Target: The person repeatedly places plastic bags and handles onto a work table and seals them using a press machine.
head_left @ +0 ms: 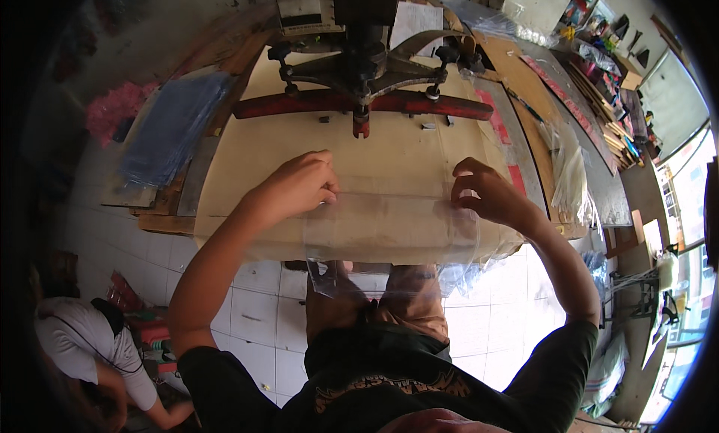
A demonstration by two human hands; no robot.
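Note:
A clear plastic sheet [389, 220] lies across the near part of the paper-covered table [262, 156], and its lower part hangs over the front edge above my lap. At its far left corner, my left hand [303, 182] has thumb and fingers pinched on the plastic. The opposite corner is gripped by my right hand [487, 192], fingers curled over it. Beyond both hands, a press machine [363, 77] with a long red bar [307, 101] stands over the table. Small dark metal pieces [428, 126] rest on the paper beneath the bar.
On the left side lie a stack of bluish plastic sheets [176, 126] and crumpled pink plastic [120, 113]. A bundle of white strips [571, 171] hangs at the table's right. More clear plastic [458, 277] is below the front edge. Another person [90, 343] bends low at the left.

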